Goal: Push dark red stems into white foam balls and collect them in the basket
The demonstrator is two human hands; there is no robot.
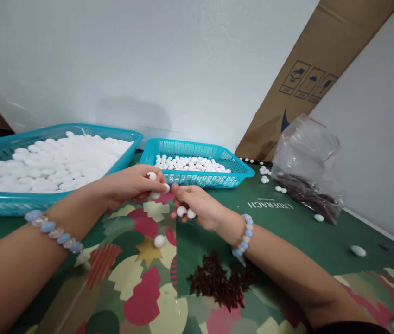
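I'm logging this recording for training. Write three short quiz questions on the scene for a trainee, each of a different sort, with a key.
1. Multiple choice: what does the right hand hold?
a) scissors
b) white rounded pieces
c) a pen

2. True or false: the clear bag lies inside the smaller blue basket.

3. Fill in: the pile of dark red pieces lies closer to the ____ hand than to the other.

Key:
1. b
2. False; it rests on the green covering, to the right of that basket.
3. right
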